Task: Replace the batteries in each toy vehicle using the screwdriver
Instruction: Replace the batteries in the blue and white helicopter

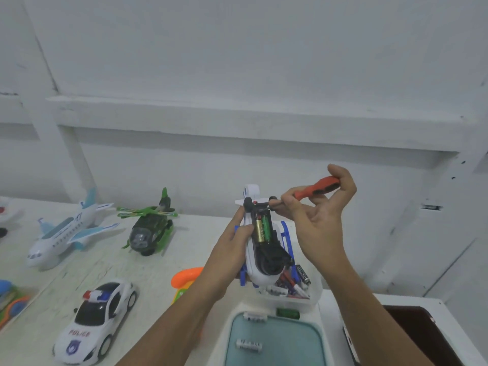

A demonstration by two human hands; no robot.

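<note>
Right hand (319,217) round orange screwdriver (315,188), beside white toy (254,269) in left hand (229,249)

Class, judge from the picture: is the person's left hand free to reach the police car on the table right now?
Probably not at once: the left hand grips the upturned white toy helicopter and would have to put it down first. The police car itself stands uncovered on the table, lower left.

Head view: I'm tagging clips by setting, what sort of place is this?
Likely an indoor workbench for toy repair: a white wall, a white table lined with a toy airplane and police car, and a tub of loose batteries.
</note>
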